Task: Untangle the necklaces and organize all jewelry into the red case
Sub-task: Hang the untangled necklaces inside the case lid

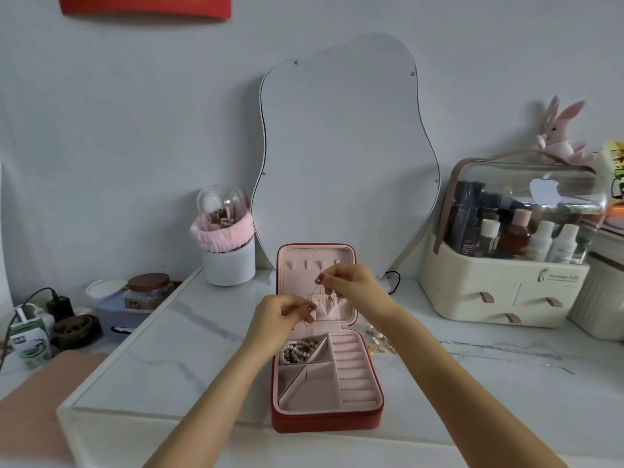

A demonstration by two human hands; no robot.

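The red case (pixel 374 415) lies open on the white table, its pink lid (pixel 315 256) standing upright with small hooks and a gathered pocket. A pearl bracelet (pixel 297 351) fills the case's far-left compartment. A thin gold necklace (pixel 312 297) stretches between my hands in front of the lid. My right hand (pixel 347 282) pinches its upper end near the hooks. My left hand (pixel 287 314) pinches it lower down, and the chain hangs toward the tray. Small gold pieces and earrings (pixel 380 342) lie on the table right of the case. A silver chain (pixel 499 352) stretches out further right.
A wavy-edged mirror (pixel 344 157) leans on the wall behind the case. A brush holder with a pink band (pixel 228 251) stands back left, and a cream cosmetics organiser (pixel 510 261) back right. A jar (pixel 147 292), charger and carton crowd the far left.
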